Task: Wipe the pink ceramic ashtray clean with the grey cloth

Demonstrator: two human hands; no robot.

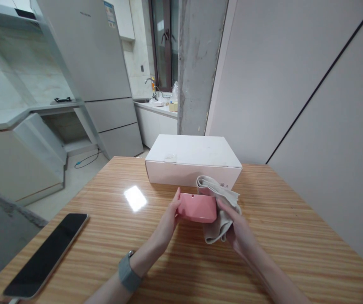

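Note:
A small pink dish [197,207] is held just above the wooden table [295,236], in front of a white cardboard box [191,159]. My left hand [169,219] grips the dish's left side with the thumb on its rim. My right hand [237,228] holds a beige cloth [218,202] against the dish's right side; the cloth drapes over the rim and hangs below my fingers. A grey band sits on my left wrist [127,271].
A black phone [47,253] lies screen up near the table's left front edge. A grey wall stands close on the right. Beyond the table are a concrete pillar [197,63], a fridge [96,63], a sink counter and kitchen cabinets on the left.

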